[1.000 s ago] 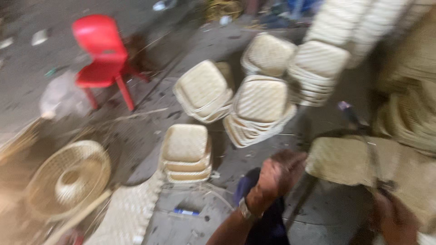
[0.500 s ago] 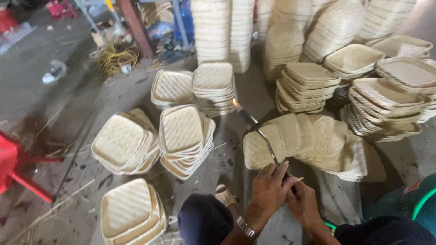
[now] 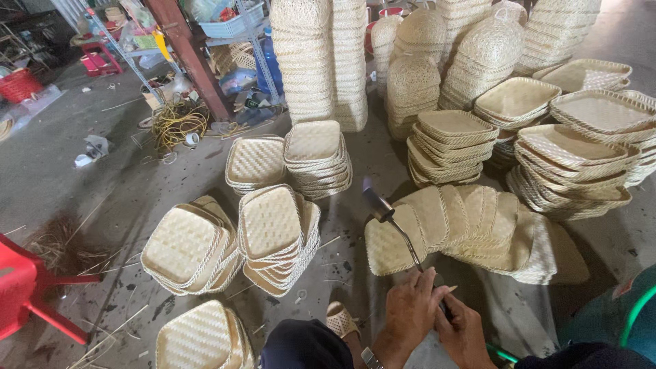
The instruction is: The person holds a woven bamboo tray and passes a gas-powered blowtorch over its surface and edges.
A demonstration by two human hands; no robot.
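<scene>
- Left hand point(image 3: 410, 316): fingers curled tight round the torch point(image 3: 395, 229) handle.
- Right hand point(image 3: 466, 333): fingers closed on the same handle, touching the left.
- Torch: nozzle raised over a leaning row of trays point(image 3: 471, 229).
- Floor point(image 3: 82, 191): grey concrete, straw bits, tray stacks point(image 3: 273, 236) all round.
- Behind: shelving point(image 3: 225, 41), cable coil point(image 3: 176, 121); red chair point(image 3: 27, 290) at left.

I see matt, rough woven bamboo trays point(image 3: 471, 225) on the dusty concrete floor point(image 3: 68, 184), a dark metal torch point(image 3: 393, 229), and a glossy red plastic chair point(image 3: 20, 290).
</scene>
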